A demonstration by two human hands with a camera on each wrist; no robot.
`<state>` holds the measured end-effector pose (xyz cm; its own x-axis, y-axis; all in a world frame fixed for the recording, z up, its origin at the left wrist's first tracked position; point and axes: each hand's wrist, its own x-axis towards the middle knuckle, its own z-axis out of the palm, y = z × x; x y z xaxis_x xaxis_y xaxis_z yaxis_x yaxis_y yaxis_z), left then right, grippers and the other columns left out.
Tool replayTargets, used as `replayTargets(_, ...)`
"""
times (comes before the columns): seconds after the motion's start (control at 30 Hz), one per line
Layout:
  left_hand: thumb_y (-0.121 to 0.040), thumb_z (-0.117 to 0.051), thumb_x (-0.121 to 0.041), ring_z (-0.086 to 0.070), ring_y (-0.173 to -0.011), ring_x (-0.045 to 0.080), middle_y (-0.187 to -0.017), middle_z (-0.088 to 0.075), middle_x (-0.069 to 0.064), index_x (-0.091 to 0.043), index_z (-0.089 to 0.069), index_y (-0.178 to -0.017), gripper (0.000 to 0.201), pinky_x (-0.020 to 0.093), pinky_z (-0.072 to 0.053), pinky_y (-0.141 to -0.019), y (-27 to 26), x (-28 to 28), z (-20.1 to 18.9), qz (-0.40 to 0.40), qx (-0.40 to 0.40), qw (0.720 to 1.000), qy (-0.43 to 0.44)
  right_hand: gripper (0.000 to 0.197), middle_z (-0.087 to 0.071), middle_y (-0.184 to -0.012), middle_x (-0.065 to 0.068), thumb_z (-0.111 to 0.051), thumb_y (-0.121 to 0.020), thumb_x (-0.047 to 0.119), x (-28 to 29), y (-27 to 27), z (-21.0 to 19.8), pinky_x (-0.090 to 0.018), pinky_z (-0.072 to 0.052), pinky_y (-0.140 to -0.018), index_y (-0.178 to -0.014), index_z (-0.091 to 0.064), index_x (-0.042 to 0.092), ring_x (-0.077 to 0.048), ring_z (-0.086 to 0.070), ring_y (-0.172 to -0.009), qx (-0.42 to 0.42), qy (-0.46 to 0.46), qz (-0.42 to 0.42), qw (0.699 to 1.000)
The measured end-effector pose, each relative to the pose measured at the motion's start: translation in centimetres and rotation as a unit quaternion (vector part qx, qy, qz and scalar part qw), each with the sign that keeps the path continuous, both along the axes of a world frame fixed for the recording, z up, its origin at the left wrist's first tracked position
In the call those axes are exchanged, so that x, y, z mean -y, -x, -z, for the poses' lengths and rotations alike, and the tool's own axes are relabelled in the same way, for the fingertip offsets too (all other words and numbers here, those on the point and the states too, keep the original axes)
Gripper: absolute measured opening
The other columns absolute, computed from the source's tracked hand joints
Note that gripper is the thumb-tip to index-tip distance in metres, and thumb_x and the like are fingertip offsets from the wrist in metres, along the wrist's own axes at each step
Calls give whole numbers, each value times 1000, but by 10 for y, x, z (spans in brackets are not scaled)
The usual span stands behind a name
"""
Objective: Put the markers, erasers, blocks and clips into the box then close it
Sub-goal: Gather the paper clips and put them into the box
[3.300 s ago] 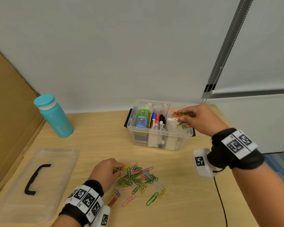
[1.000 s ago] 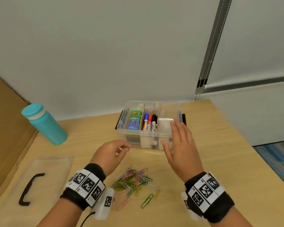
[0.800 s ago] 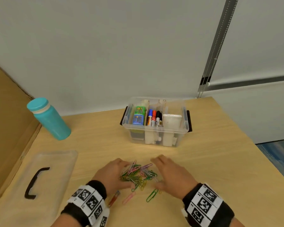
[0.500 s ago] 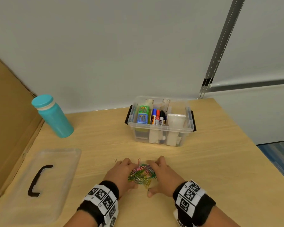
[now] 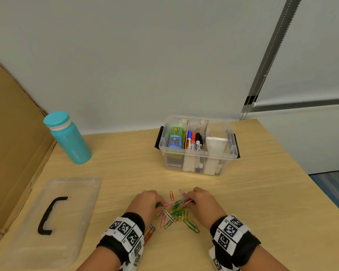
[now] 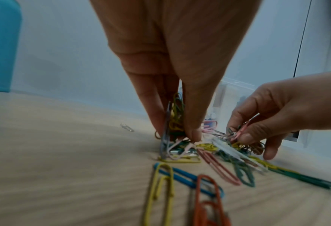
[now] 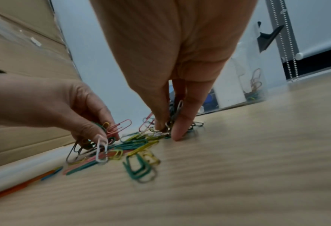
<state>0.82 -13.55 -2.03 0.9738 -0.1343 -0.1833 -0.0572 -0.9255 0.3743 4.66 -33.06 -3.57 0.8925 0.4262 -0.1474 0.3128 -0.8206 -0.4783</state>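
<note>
A pile of coloured paper clips lies on the wooden table near me. My left hand pinches a bunch of clips at the pile's left side. My right hand pinches another bunch at the right side. The clear box stands open further back, with markers, a green and blue eraser pack and white blocks inside. Some clips lie in its right compartment. The clear lid with a black handle lies at the left.
A teal bottle stands at the back left. A cardboard panel lines the left edge. Stray clips lie near my left wrist. The table's right edge drops to a blue floor.
Both hands came down from near the box to the pile, swept the clips together between them, and now each pinches a bunch.
</note>
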Motion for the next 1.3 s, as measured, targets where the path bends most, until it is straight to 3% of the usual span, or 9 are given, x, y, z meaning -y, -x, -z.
replayTargets(0.1,-92,-56,-31,-59,-98,14,-107,-65,-3,-27,-68,-114,25,20,-41,-81,0,-3,-2,-18,29,999,25,21,-62,-101,-1,-56,-93,17,7,-2,-4,-19,-38,-74,-108,-70,19,-17,-57,-91,3,-33,8,999)
replayTargets(0.27,-87,-65,-32,-54,-83,2,-90,-62,-15,-29,-72,-108,22,12,-36,-74,-2,-8,-7,-63,69,991,91,16,-63,-85,4,-63,-89,13,23,-6,-33,-31,-58,-74,-102,-73,14,-14,-63,-77,-45,-163,65,983)
replayTargets(0.43,-84,-67,-32,-55,-80,1,-83,-59,-19,-31,-73,-105,21,7,-36,-68,-2,-11,-14,-71,84,986,126,13,-67,-86,-2,-66,-87,12,43,-12,-83,-22,-58,-67,-97,-73,13,-8,-65,-69,-90,-278,91,952)
replayTargets(0.57,-84,-68,-33,-57,-82,4,-82,-60,-18,-32,-72,-106,22,17,-43,-74,-2,-11,-17,-71,74,987,125,13,-71,-94,-5,-65,-86,14,56,-31,-119,-28,-59,-74,-97,-72,15,-17,-70,-79,-103,-299,101,943)
replayTargets(0.7,-85,-67,-33,-59,-85,4,-89,-65,-14,-32,-72,-106,22,19,-46,-78,-1,-8,-20,-68,65,987,131,12,-69,-92,-3,-65,-87,14,65,-67,-145,-16,-56,-65,-97,-71,16,-15,-71,-76,-63,-299,138,942)
replayTargets(0.87,-85,-67,-32,-58,-84,2,-86,-62,-17,-32,-72,-106,21,15,-44,-77,1,-6,-22,-71,69,985,138,9,-67,-85,-3,-63,-90,17,56,-113,-138,-14,-47,-58,-93,-71,14,-14,-69,-76,5,-112,120,986)
replayTargets(1.1,-86,-66,-33,-54,-78,-3,-78,-54,-25,-33,-72,-105,20,7,-36,-69,5,-7,-23,-71,72,986,136,22,-66,-104,-7,-56,-92,14,23,-154,-105,-26,-48,-83,-110,-66,5,-20,-60,-92,-10,214,37,976)
replayTargets(1.2,-86,-66,-34,-51,-74,-6,-78,-52,-27,-32,-72,-106,21,4,-34,-64,7,-6,-22,-76,73,985,137,28,-63,-122,-7,-54,-94,16,23,-160,-110,-29,-46,-95,-119,-64,8,-22,-60,-111,-49,246,25,968)
replayTargets(1.3,-86,-66,-34,-54,-77,-3,-80,-57,-24,-31,-72,-105,20,4,-36,-66,9,-6,-22,-83,77,984,137,26,-63,-121,-2,-52,-95,12,35,-147,-122,-28,-45,-96,-116,-67,13,-20,-59,-109,-6,151,27,988)
